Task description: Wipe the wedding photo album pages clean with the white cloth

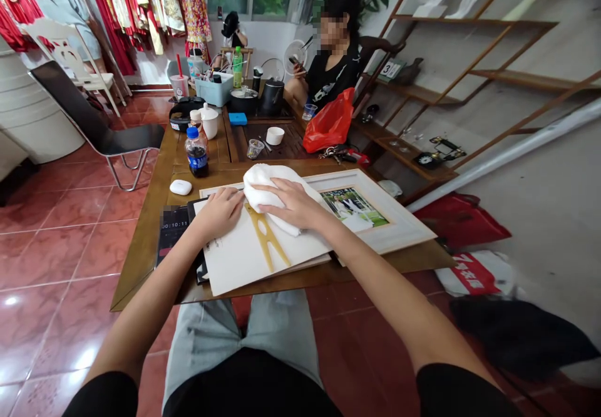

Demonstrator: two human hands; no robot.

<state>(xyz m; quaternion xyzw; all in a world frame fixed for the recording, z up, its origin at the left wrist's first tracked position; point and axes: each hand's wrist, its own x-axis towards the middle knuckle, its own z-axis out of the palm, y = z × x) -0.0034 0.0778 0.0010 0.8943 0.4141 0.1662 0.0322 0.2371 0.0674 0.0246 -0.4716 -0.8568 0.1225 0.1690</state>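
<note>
My right hand (293, 203) presses down on top of a crumpled white cloth (265, 193), which lies across a white backing board (244, 254). My left hand (216, 213) rests flat on that board, its fingers against the cloth's left side. A yellow A-shaped frame stand (265, 236) lies on the board below the cloth. To the right, a white-framed wedding photo (354, 209) lies under the board's edge. A black device with a timer display (171, 236) sits beneath my left forearm.
A white earbud case (181, 187) and a cola bottle (197, 152) stand on the wooden table (150, 248). Beyond is a tea tray (267, 141) with cups. A seated person (331, 76) holds a phone. A red bag (329, 121) sits at the far right.
</note>
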